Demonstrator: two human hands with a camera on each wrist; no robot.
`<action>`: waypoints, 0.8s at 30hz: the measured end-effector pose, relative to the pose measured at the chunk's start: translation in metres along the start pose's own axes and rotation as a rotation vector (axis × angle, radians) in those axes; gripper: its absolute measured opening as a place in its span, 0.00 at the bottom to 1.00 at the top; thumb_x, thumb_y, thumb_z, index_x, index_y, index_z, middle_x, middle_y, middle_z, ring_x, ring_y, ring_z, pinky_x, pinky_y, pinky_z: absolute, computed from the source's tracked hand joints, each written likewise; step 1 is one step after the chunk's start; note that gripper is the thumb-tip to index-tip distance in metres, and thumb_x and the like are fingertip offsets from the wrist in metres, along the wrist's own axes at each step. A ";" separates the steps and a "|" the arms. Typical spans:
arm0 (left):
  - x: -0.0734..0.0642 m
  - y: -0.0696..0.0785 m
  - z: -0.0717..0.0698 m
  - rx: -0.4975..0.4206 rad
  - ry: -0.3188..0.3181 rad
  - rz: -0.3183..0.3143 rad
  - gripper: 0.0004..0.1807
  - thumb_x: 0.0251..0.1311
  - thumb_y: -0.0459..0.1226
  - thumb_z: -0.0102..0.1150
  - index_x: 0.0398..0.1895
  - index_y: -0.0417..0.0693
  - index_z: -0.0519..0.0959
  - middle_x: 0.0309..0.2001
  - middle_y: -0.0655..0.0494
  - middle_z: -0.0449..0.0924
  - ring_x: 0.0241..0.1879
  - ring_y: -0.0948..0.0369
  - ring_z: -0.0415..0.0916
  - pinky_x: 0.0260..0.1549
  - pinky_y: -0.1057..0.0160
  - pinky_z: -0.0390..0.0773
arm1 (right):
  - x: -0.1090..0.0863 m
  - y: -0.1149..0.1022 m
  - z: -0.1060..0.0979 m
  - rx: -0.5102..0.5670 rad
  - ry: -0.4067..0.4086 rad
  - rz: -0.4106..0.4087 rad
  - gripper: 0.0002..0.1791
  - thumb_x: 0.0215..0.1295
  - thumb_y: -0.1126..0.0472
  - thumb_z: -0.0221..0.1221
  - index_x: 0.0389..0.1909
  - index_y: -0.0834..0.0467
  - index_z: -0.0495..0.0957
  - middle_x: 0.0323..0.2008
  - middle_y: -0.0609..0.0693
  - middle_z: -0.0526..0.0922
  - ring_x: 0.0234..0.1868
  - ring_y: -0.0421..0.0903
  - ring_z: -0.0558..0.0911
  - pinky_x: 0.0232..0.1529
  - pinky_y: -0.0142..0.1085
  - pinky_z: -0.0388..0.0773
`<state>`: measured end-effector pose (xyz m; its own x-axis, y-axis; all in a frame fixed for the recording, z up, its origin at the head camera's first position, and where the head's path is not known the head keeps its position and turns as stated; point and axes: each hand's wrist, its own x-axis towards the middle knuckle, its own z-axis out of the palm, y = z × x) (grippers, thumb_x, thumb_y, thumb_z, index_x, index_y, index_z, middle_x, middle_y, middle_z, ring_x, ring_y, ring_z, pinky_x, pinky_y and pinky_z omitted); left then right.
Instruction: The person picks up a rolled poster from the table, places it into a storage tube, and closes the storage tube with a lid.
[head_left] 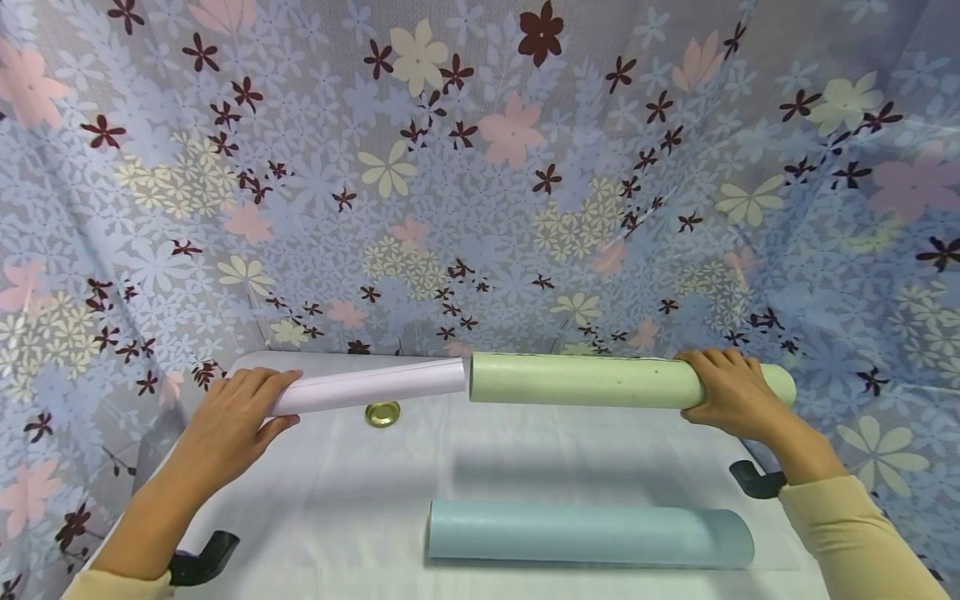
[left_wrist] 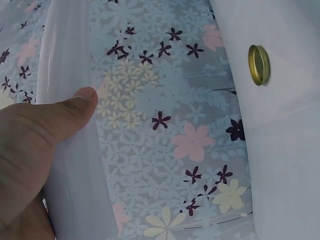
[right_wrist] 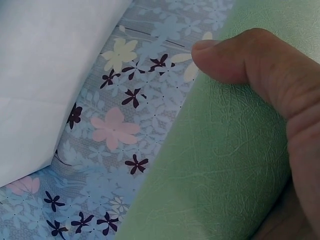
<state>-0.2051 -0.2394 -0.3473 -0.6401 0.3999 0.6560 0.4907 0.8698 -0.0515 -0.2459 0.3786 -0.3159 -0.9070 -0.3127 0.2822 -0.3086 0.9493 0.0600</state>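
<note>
While the left hand (head_left: 231, 423) grips the outer end of a slim white roll (head_left: 375, 386), the right hand (head_left: 731, 390) holds a thicker pale green roll (head_left: 585, 381) near its own outer end. Both rolls are held up over the far part of the white table (head_left: 360, 492), nearly in line, their inner ends just beside each other with a narrow gap showing in the head view. The white roll tilts slightly, its inner end higher than the gripped one, and the green roll lies close to level. In the left wrist view the thumb is laid across the smooth white surface; in the right wrist view the other thumb presses on the green roll, whose skin shows fine creases. A gold round piece (head_left: 382, 414) sits on the table just below the white roll; it is hard to tell whether it is a ring or a shallow lid. Nearer the person, a light blue roll (head_left: 592, 535) lies crosswise on the table, apart from both hands. Cream sleeves (head_left: 862, 542) cover the forearms, a black curved piece (head_left: 206, 560) shows beside each wrist, and a flowered cloth (head_left: 480, 208) hangs behind the table.
</note>
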 end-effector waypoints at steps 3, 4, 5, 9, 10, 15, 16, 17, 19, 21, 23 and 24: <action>0.000 0.000 0.000 0.003 -0.005 -0.004 0.34 0.38 0.40 0.73 0.54 0.48 0.72 0.40 0.49 0.78 0.41 0.47 0.75 0.33 0.54 0.65 | -0.001 -0.001 0.000 0.002 0.010 -0.006 0.42 0.39 0.54 0.72 0.59 0.57 0.67 0.54 0.65 0.73 0.52 0.66 0.68 0.44 0.60 0.62; 0.000 0.000 0.000 0.003 -0.007 -0.006 0.34 0.38 0.39 0.73 0.54 0.48 0.72 0.40 0.49 0.78 0.41 0.47 0.75 0.33 0.54 0.65 | -0.001 -0.001 0.000 0.004 0.013 -0.007 0.42 0.39 0.54 0.72 0.59 0.57 0.67 0.54 0.65 0.73 0.52 0.66 0.68 0.44 0.60 0.62; 0.000 0.000 0.000 0.004 -0.010 -0.008 0.34 0.38 0.39 0.73 0.54 0.48 0.72 0.41 0.49 0.78 0.42 0.47 0.75 0.33 0.54 0.65 | -0.001 -0.001 0.000 0.006 0.015 -0.009 0.42 0.39 0.54 0.72 0.59 0.57 0.67 0.54 0.65 0.73 0.52 0.66 0.68 0.44 0.60 0.62; 0.000 0.001 0.000 0.014 -0.017 -0.011 0.34 0.38 0.40 0.73 0.54 0.48 0.72 0.41 0.49 0.79 0.42 0.48 0.75 0.33 0.54 0.66 | -0.002 -0.003 0.000 0.004 0.022 -0.015 0.42 0.38 0.54 0.73 0.59 0.57 0.67 0.54 0.64 0.74 0.52 0.65 0.68 0.44 0.59 0.62; 0.001 0.001 0.000 0.016 -0.016 -0.011 0.34 0.38 0.40 0.73 0.54 0.48 0.72 0.41 0.49 0.79 0.42 0.48 0.75 0.34 0.54 0.65 | -0.002 -0.003 0.000 0.003 0.024 -0.016 0.43 0.38 0.54 0.73 0.59 0.57 0.67 0.54 0.64 0.74 0.52 0.65 0.68 0.44 0.59 0.62; 0.002 0.001 0.002 0.020 -0.014 -0.005 0.34 0.38 0.40 0.73 0.54 0.48 0.73 0.40 0.49 0.79 0.42 0.47 0.75 0.34 0.54 0.65 | -0.002 -0.004 0.000 -0.001 0.039 -0.023 0.42 0.37 0.54 0.73 0.58 0.57 0.68 0.53 0.64 0.74 0.51 0.65 0.69 0.44 0.59 0.62; 0.002 0.001 0.003 0.021 -0.016 -0.005 0.34 0.38 0.40 0.73 0.54 0.48 0.73 0.40 0.49 0.79 0.42 0.47 0.75 0.34 0.54 0.65 | -0.002 -0.004 0.000 -0.001 0.042 -0.025 0.42 0.37 0.54 0.73 0.58 0.57 0.68 0.53 0.64 0.74 0.51 0.65 0.69 0.43 0.59 0.62; 0.002 0.001 0.003 0.022 -0.020 -0.006 0.34 0.39 0.40 0.73 0.54 0.48 0.73 0.40 0.49 0.79 0.42 0.47 0.75 0.34 0.53 0.66 | -0.002 -0.004 0.000 -0.001 0.046 -0.029 0.42 0.37 0.54 0.73 0.58 0.57 0.68 0.53 0.64 0.75 0.51 0.65 0.69 0.43 0.59 0.62; 0.002 0.002 0.004 0.023 -0.030 -0.010 0.34 0.39 0.40 0.73 0.55 0.48 0.72 0.41 0.49 0.78 0.42 0.47 0.75 0.35 0.52 0.67 | -0.003 -0.005 0.000 -0.002 0.053 -0.034 0.42 0.37 0.54 0.73 0.57 0.56 0.68 0.52 0.64 0.75 0.50 0.64 0.69 0.43 0.58 0.62; 0.002 0.002 0.004 0.022 -0.039 -0.013 0.34 0.40 0.40 0.73 0.55 0.48 0.72 0.41 0.49 0.78 0.42 0.47 0.75 0.36 0.51 0.68 | -0.002 -0.006 0.000 -0.002 0.057 -0.038 0.42 0.36 0.54 0.74 0.57 0.56 0.69 0.52 0.64 0.75 0.50 0.64 0.70 0.42 0.58 0.62; 0.002 0.002 0.005 0.021 -0.045 -0.015 0.34 0.40 0.40 0.73 0.55 0.48 0.72 0.41 0.48 0.78 0.43 0.47 0.75 0.37 0.50 0.68 | -0.002 -0.006 0.000 -0.001 0.057 -0.036 0.42 0.36 0.54 0.73 0.57 0.56 0.69 0.52 0.64 0.76 0.50 0.64 0.70 0.42 0.59 0.62; 0.003 0.002 0.005 0.021 -0.045 -0.016 0.33 0.40 0.40 0.73 0.55 0.48 0.72 0.41 0.48 0.78 0.43 0.47 0.75 0.37 0.50 0.69 | -0.002 -0.006 0.000 0.000 0.054 -0.033 0.42 0.36 0.54 0.73 0.57 0.57 0.69 0.52 0.64 0.75 0.50 0.64 0.70 0.43 0.59 0.62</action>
<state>-0.2085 -0.2348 -0.3495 -0.6739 0.3986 0.6220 0.4685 0.8816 -0.0574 -0.2419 0.3732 -0.3168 -0.8794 -0.3414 0.3317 -0.3379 0.9386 0.0702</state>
